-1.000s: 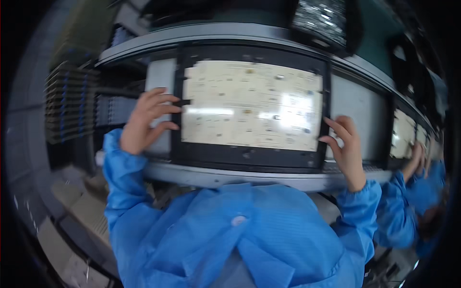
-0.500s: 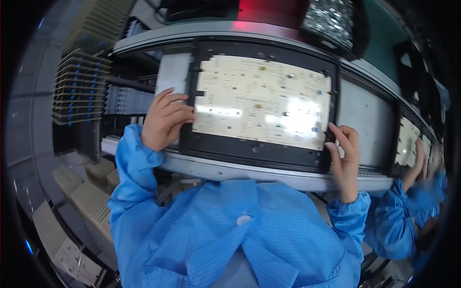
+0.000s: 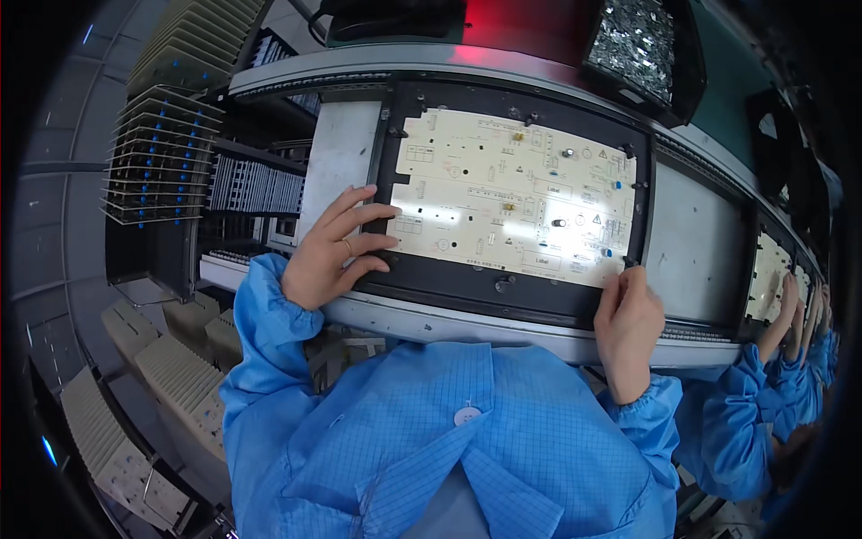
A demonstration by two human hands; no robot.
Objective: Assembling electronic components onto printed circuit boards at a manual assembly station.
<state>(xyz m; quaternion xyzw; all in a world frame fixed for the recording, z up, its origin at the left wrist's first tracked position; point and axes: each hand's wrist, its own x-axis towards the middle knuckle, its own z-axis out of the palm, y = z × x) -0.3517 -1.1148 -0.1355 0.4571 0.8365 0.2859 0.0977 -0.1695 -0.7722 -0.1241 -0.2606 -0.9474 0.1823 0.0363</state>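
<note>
A cream printed circuit board [image 3: 431, 162] with small components lies in a black frame-like carrier [image 3: 431, 278] in front of me. Black clips [image 3: 628, 150] stand around its edge. My left hand [image 3: 337, 256], with a ring on one finger, rests at the carrier's left side. Its fingers are spread and their tips reach the board's left edge. At the lower right corner of the board, my right hand [image 3: 630, 319] has its thumb and fingers pinched together. What lies between those fingertips is hidden.
The carrier sits on a metal conveyor rail [image 3: 422, 325]. Upright boards fill a rack [image 3: 162, 166] at the left. A black bin [image 3: 633, 54] of small shiny parts stands at the back right. Farther right, a co-worker's hand [image 3: 786, 310] is at another carrier.
My right hand has moved down to the board's lower right corner, its fingers closing into a pinch. My left hand's fingers have spread. The carrier appears slightly farther right in view.
</note>
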